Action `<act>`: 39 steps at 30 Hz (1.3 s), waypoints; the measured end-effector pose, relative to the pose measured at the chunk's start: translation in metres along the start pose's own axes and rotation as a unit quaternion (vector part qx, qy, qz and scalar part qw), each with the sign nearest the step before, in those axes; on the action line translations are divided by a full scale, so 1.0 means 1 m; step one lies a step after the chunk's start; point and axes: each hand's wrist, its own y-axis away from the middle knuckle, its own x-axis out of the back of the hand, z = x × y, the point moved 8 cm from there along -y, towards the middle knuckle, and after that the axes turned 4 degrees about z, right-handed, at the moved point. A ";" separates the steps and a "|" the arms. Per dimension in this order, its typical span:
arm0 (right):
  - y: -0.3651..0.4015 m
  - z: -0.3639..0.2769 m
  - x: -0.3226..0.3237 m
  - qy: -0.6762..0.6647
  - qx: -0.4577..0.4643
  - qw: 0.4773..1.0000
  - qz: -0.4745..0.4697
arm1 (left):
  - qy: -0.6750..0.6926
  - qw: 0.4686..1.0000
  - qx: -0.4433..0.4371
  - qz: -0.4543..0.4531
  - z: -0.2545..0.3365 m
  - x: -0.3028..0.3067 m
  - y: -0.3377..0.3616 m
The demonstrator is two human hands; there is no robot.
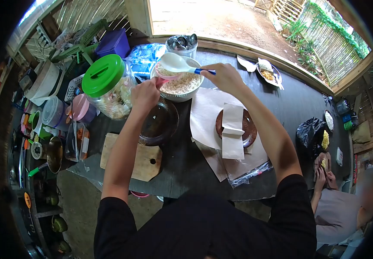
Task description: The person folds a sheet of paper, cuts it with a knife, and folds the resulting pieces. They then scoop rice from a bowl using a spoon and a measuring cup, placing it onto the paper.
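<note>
While the right hand [226,77] grips the blue handle of a white spoon [174,63], the left hand [145,94] is clenched round a small pink cup [164,74], held at the 9 o'clock rim of the rice bowl [180,97]. The spoon's blade sits over the cup's mouth (contact cannot be confirmed). Rice shows in both cup and bowl, which sit toward the far side of the counter [182,166].

Judgement: the step in hand is portioning rice into the cup with the spoon, over the bowl. The cup looks near full.

At 5 o'clock of the bowl a brown plate [249,129] lies on paper [203,112], with a folded white sheet across it and no food on it. A dark glass dish [158,123] stands at 7 o'clock, just beside the bowl. A jar [108,84] with a green lid is at 9 o'clock.

The next move, as judged, calls for pressing the rice level with the spoon. The cup should stay above the bowl so that spill falls back in. A steady carry toward the plate would follow.
</note>
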 end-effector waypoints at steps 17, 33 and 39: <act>-0.026 -0.006 -0.008 0.039 0.013 0.999 -0.013 | -0.011 0.998 -0.052 0.044 0.008 0.000 0.001; -0.008 0.048 -0.029 0.002 -0.072 0.997 -0.016 | -0.021 0.997 -0.036 0.070 -0.017 0.009 0.010; 0.005 0.039 -0.073 -0.117 -0.039 0.992 0.000 | -0.019 0.997 -0.037 0.066 -0.007 0.011 0.022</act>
